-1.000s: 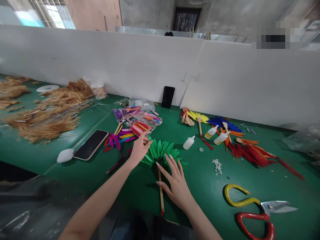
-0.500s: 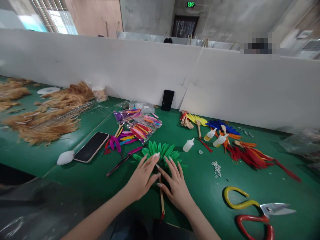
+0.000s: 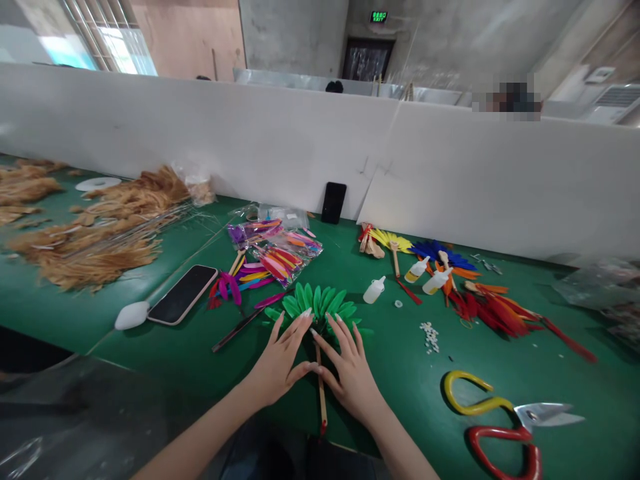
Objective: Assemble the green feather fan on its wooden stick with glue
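Observation:
A green feather fan [image 3: 320, 300] lies on the table, feathers spread away from me and its wooden handle [image 3: 323, 397] pointing towards me. My left hand [image 3: 280, 363] rests with outstretched fingers over the lower left feathers. On the right side, my right hand [image 3: 353, 373] lies the same way, fingers spread over the feather bases. Both thumbs meet across the handle. My fingers partly hide the middle of the fan, where feathers and handle join. A dark tweezers-like tool [image 3: 240, 330] lies left of the fan, near a magenta feather [image 3: 270, 300].
Open scissors [image 3: 520, 417] lie at the right front. Glue bottles [image 3: 375, 290], white beads [image 3: 430, 338] and a yellow fan [image 3: 393, 241] sit further back. To the left are a phone [image 3: 183, 295], a white mouse-like object [image 3: 132, 315] and brown fibre [image 3: 100, 233]. A white partition [image 3: 250, 133] borders the table.
My left hand has come from the fan's upper left feathers down to its lower middle, fingers straightening. My right hand has stayed in nearly the same place.

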Demonstrator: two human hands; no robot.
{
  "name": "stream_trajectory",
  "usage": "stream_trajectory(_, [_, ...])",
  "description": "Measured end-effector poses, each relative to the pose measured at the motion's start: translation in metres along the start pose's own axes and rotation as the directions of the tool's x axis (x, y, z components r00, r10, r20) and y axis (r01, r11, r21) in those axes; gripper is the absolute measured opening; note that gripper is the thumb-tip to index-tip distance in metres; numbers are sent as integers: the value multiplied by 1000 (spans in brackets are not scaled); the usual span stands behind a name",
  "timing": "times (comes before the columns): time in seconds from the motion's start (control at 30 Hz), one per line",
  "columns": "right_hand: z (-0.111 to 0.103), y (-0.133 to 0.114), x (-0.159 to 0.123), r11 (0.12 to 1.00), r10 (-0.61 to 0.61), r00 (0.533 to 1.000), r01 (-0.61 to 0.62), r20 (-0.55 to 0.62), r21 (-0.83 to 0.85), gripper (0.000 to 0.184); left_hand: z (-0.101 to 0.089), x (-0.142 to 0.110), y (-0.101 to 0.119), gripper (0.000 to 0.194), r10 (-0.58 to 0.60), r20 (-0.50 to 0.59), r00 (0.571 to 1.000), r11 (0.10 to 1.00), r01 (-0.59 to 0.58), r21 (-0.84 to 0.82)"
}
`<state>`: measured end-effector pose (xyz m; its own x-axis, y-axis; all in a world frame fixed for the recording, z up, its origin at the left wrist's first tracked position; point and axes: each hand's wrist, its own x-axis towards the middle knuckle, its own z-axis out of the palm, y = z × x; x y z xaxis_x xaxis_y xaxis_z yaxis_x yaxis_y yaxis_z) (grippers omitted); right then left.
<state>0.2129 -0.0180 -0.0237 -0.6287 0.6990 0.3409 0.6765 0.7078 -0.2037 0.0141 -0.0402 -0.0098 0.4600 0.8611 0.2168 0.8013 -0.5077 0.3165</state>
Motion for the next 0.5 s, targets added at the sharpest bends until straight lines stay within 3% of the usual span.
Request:
stream_trajectory(0.37, [-2, -1, 0, 1000, 1, 1000, -1, 26, 4, 53, 2, 2, -1, 71, -21, -6, 1000, 1000, 21, 3])
stream_trajectory(0.5, [-2, -2, 0, 1000, -1, 1000, 1, 0, 1, 54, -12, 16, -16, 65, -188, -144, 972, 980, 176, -94])
